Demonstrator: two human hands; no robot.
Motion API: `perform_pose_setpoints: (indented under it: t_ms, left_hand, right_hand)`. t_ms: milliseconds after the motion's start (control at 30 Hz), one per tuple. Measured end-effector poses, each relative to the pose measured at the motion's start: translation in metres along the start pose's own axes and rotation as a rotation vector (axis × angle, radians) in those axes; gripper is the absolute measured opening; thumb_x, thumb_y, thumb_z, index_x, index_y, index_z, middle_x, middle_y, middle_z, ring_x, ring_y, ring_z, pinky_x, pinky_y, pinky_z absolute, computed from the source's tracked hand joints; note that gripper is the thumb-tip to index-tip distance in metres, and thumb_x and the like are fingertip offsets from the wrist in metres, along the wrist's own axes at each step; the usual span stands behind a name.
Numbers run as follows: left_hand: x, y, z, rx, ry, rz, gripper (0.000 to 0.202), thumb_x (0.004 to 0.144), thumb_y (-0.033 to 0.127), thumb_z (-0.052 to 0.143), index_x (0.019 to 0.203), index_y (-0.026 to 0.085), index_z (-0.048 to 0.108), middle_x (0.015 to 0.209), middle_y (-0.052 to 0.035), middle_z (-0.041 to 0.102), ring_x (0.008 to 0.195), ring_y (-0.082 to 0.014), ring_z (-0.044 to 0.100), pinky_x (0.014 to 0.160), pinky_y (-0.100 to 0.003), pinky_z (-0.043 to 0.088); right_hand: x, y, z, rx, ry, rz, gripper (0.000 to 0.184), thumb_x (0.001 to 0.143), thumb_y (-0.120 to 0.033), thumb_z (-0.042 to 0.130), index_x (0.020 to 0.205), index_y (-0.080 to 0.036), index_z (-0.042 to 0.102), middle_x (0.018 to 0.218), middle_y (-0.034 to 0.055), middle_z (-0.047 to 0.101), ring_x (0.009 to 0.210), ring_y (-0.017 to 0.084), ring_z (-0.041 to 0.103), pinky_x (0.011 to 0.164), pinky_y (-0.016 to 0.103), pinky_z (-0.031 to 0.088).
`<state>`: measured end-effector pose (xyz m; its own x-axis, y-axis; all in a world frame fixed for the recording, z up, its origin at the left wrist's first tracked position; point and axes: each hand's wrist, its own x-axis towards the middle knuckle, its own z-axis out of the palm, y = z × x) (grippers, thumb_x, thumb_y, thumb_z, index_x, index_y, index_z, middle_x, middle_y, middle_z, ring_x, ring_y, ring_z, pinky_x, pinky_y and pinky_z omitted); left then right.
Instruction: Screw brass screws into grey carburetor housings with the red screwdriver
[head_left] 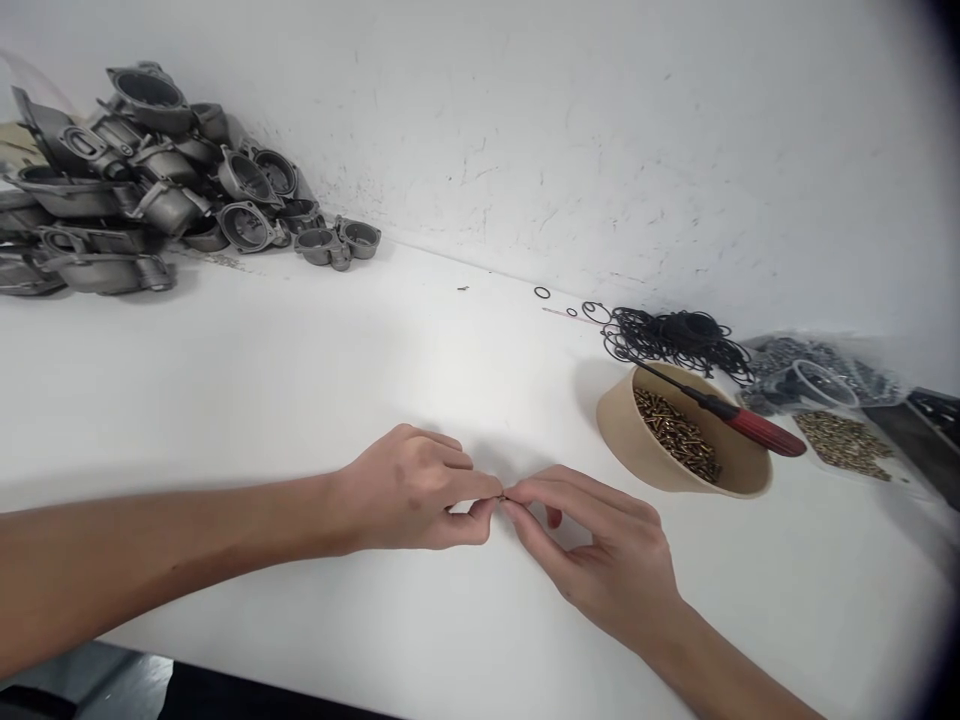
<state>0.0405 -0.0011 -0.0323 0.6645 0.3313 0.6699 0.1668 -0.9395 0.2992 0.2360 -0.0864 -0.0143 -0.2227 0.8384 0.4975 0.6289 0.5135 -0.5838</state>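
My left hand (pixel 427 490) and my right hand (pixel 600 540) meet fingertip to fingertip over the white table. Between them is a small metal piece (pixel 502 497), mostly covered by the fingers, so its kind cannot be made out. Thumb and index finger of each hand are pinched at it from opposite sides. Beyond my right hand stands a tan paper bowl (pixel 630 450) with many brassy screws (pixel 679 435) in it. A screwdriver (pixel 757 430) with a red and black handle lies across the bowl's rim.
Grey metal housings (pixel 165 165) are piled at the back left. Black rubber rings (pixel 675 340) lie in a heap behind the bowl. At the right are a clear plastic bag (pixel 825 365) of small parts and a spread of small brassy pieces (pixel 844 443). A white wall (pixel 480 130) bounds the table.
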Motion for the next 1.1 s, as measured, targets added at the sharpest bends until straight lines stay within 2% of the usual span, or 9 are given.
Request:
perform_pose_setpoints:
  t_ms: [167, 367, 767, 1100]
  left_hand:
    - [0.0000, 0.0002, -0.0006, -0.002, -0.001, -0.003, 0.023, 0.079, 0.006, 0.052, 0.060, 0.020, 0.057, 0.046, 0.0082, 0.029, 0.044, -0.0083, 0.026, 0.042, -0.022, 0.031]
    - [-0.0002, 0.0001, -0.0014, 0.029, 0.033, 0.009, 0.022, 0.085, 0.007, 0.054, 0.079, 0.021, 0.071, 0.046, 0.0093, 0.037, 0.043, -0.0080, 0.031, 0.042, -0.021, 0.037]
    - [-0.0010, 0.0021, -0.0010, 0.015, 0.020, -0.013, 0.026, 0.083, 0.006, 0.057, 0.062, 0.019, 0.065, 0.045, 0.0083, 0.029, 0.045, -0.0086, 0.025, 0.041, -0.023, 0.031]
    - [-0.0027, 0.0038, -0.0005, -0.018, 0.016, -0.077, 0.025, 0.083, 0.007, 0.057, 0.063, 0.019, 0.066, 0.046, 0.0080, 0.029, 0.046, -0.0084, 0.025, 0.044, -0.021, 0.034]
  right_hand:
    - [-0.0017, 0.0007, 0.0002, 0.017, 0.000, 0.014, 0.020, 0.088, -0.005, 0.067, 0.098, -0.023, 0.067, 0.081, 0.0012, 0.069, 0.063, 0.012, 0.057, 0.055, 0.026, 0.048]
    - [0.0009, 0.0004, 0.0003, 0.016, -0.027, 0.061, 0.021, 0.089, -0.009, 0.067, 0.105, -0.023, 0.065, 0.085, 0.0005, 0.070, 0.066, 0.011, 0.057, 0.055, 0.025, 0.048]
    - [0.0001, 0.0007, 0.0001, 0.056, 0.023, 0.037, 0.024, 0.087, -0.003, 0.068, 0.101, -0.022, 0.067, 0.085, 0.0006, 0.068, 0.063, 0.010, 0.053, 0.055, 0.025, 0.049]
    - [-0.0001, 0.0009, -0.0003, 0.042, 0.038, 0.008, 0.024, 0.086, 0.000, 0.068, 0.099, -0.020, 0.068, 0.084, 0.0018, 0.068, 0.064, 0.010, 0.056, 0.055, 0.025, 0.049]
